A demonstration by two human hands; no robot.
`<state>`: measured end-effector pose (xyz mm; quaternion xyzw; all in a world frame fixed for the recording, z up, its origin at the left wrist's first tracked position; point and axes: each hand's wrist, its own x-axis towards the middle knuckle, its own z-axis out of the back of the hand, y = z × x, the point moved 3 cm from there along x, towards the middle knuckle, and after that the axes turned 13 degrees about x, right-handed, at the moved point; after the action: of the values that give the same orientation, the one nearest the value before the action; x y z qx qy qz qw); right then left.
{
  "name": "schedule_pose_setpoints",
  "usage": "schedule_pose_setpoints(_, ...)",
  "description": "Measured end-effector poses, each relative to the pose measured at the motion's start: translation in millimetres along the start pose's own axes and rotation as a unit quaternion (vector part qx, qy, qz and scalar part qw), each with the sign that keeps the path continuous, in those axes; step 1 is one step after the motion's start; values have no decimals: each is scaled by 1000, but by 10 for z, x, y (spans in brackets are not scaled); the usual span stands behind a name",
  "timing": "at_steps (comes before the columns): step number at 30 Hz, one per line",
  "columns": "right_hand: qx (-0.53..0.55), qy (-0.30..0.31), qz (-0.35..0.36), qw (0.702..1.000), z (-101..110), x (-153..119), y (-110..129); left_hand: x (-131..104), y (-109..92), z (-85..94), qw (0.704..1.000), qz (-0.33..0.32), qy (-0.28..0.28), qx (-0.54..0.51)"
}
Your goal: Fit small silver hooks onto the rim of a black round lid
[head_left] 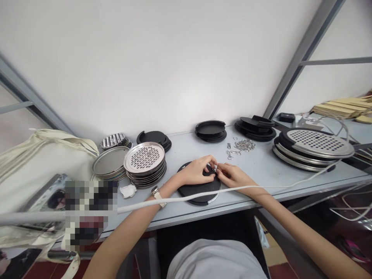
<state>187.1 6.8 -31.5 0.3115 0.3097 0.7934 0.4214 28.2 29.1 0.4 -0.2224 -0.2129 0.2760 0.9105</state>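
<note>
A black round plastic disc [195,191] lies flat near the table's front edge, with a shiny rim showing at its lower right. My left hand [200,170] rests over it, thumb and fingers curled in a pinch near its right side. From the right, my right hand [234,176] meets it, fingertips pressed together. Between both sets of fingertips glints a small metal wire clip [215,169], mostly hidden by the fingers. Similar bent wire clips [244,145] lie in a loose pile beyond my right hand, a few apart from it.
Stacked metal grater discs [147,159] and plain metal discs [112,162] stand at left. Black discs [210,131] are piled along the wall. Assembled graters [315,145] sit at right. A white cable [177,198] crosses in front of my forearms. Crumpled white tissue [128,191] lies left.
</note>
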Motion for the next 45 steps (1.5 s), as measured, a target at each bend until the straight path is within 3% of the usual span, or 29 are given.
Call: schedule_pose_setpoints(45,-33,14,10,999,6,-7,40,6,-17,6,1000,-2,-2,5)
